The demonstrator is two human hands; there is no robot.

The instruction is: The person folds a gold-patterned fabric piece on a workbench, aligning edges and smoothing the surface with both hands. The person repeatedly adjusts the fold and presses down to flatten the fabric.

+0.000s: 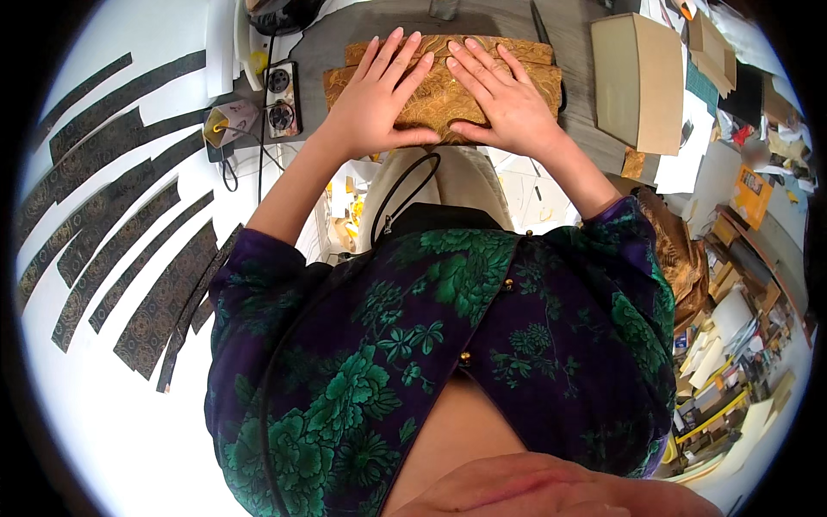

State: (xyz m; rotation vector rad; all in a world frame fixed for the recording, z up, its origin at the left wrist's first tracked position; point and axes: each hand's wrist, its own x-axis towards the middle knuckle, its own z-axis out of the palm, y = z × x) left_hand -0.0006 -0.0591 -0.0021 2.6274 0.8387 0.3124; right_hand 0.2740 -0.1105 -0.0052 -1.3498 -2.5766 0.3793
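Note:
A gold-brown piece covered in patterned brocade (441,105) lies at the near edge of the grey table, with a raised strip along its far side. Flat on its left half rests my left hand (379,95), fingers spread and pointing away from me. My right hand (504,99) lies the same way on the right half, its fingers a little apart. The two thumbs point toward each other near the front edge. Neither hand grips anything. What lies under the palms is hidden.
Left of the brocade are a power strip (282,99) and a small cup-like container (231,122) with cables. Dark patterned strips (129,202) lie on a white surface further left. A beige box (636,84) stands on the right, beside white papers (687,142) and cluttered shelves.

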